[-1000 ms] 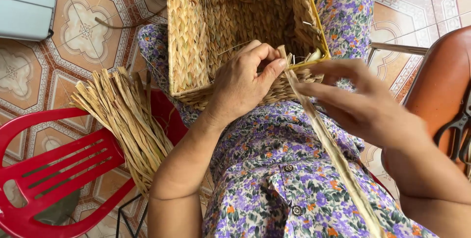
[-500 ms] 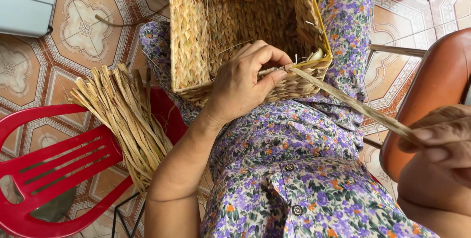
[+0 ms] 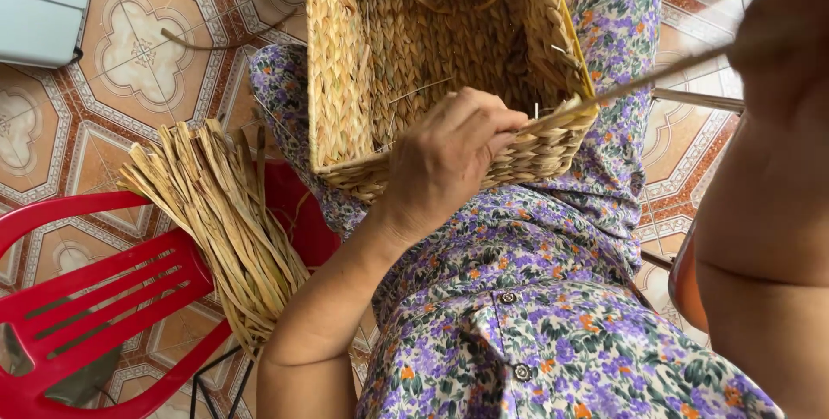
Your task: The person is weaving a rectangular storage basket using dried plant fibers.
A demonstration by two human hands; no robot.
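Tiled floor (image 3: 147, 48); left hand (image 3: 449, 160) pinches basket (image 3: 432, 65) rim beside straw bundle (image 3: 224, 229).

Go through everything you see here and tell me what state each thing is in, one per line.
Woven basket: unfinished, resting on the lap, opening toward the camera, loose ends sticking out.
Left hand: closed, pinching the basket's near rim.
Straw strand: pulled taut from the rim toward the upper right.
Right hand: out of sight; only the raised forearm shows.
Straw bundle: loose, lying across the red chair.
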